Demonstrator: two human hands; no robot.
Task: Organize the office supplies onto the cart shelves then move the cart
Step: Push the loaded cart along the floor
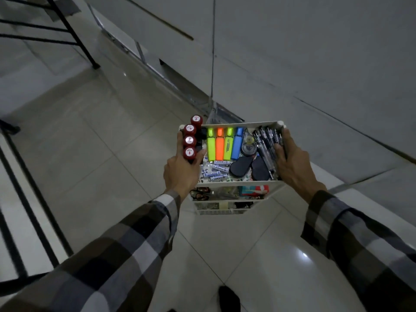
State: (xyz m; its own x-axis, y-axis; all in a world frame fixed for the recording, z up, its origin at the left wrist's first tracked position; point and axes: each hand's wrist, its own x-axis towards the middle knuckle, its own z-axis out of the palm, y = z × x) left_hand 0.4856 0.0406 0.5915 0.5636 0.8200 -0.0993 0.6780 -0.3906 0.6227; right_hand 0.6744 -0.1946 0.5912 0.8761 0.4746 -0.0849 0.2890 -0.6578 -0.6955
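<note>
A white tiered cart (238, 182) stands on the tiled floor in front of me. Its top shelf holds several red-capped stamps (190, 140) along the left side, several highlighters (224, 144), dark pens (266, 143), small battery packs (216, 171) and two dark tape dispensers (249, 166). My left hand (182, 170) grips the cart's left edge beside the stamps. The right edge is held by my right hand (292, 163), thumb inside by the pens. Lower shelves show scissors (200, 192) and a red and teal box (255, 190).
White cabinet fronts (292, 52) with a metal rail rise just beyond the cart. A black metal frame leg (94, 65) stands at the upper left, and black-striped steps (27, 221) run down the left. Tiled floor (101, 136) spreads to the left and behind.
</note>
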